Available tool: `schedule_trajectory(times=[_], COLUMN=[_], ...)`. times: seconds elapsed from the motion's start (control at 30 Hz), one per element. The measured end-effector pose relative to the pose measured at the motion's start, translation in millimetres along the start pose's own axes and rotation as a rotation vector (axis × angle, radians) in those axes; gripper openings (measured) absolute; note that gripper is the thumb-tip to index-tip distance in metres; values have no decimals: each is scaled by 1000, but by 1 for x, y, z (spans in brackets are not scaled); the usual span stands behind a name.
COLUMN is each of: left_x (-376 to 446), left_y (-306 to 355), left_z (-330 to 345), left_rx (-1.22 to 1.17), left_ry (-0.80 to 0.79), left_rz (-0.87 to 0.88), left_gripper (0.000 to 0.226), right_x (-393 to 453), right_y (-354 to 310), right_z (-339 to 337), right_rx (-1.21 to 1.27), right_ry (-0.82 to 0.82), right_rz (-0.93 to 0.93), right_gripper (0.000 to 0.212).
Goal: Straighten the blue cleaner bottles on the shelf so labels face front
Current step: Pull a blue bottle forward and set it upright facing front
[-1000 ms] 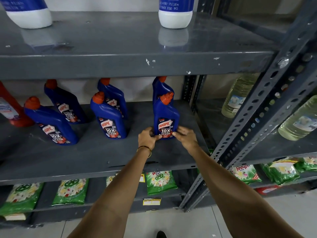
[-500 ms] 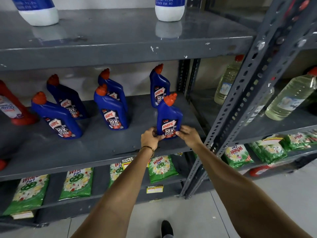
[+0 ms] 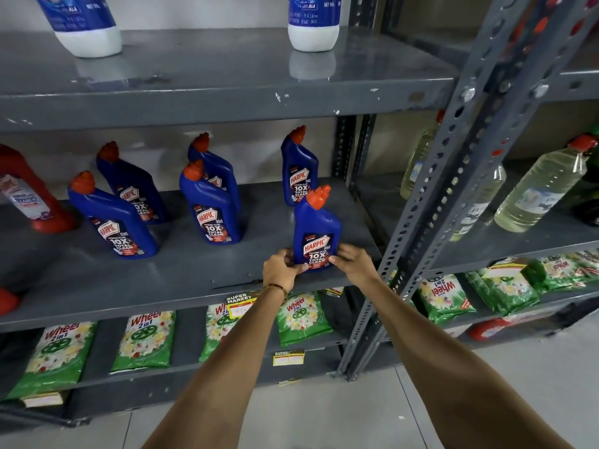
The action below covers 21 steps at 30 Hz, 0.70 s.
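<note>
Both hands [image 3: 316,265] pinch the front blue bottle [image 3: 317,230] — another blue bottle [image 3: 299,168] stands just behind.

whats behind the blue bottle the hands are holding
Directly behind the held bottle stands another blue Harpic bottle, label facing front, apart from it. The held bottle's cap covers its lower right corner, and behind that is bare grey shelf.

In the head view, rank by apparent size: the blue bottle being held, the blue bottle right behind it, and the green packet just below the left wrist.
1. Held blue bottle, between left hand and right hand.
2. Green packet, about the same as the next, so unranked.
3. Rear blue bottle, likely shrunk by distance.
</note>
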<state>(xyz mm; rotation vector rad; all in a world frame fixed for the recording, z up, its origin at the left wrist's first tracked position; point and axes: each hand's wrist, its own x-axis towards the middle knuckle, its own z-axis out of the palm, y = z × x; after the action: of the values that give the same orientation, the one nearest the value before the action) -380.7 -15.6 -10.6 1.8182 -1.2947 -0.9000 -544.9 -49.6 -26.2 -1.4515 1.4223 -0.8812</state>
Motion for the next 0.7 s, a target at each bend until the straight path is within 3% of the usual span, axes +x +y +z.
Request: schedule_trajectory(times=[0.7], left_x=[-3], left_y=[0], left_z=[3], left_rx=[3], left_ry=[-19], left_rz=[-26], left_gripper=[45], right_x=[-4], right_y=[-4], right_z=[-6], right_rx=[-1], right_ry=[-51], right_rz=[27], right_gripper=[34])
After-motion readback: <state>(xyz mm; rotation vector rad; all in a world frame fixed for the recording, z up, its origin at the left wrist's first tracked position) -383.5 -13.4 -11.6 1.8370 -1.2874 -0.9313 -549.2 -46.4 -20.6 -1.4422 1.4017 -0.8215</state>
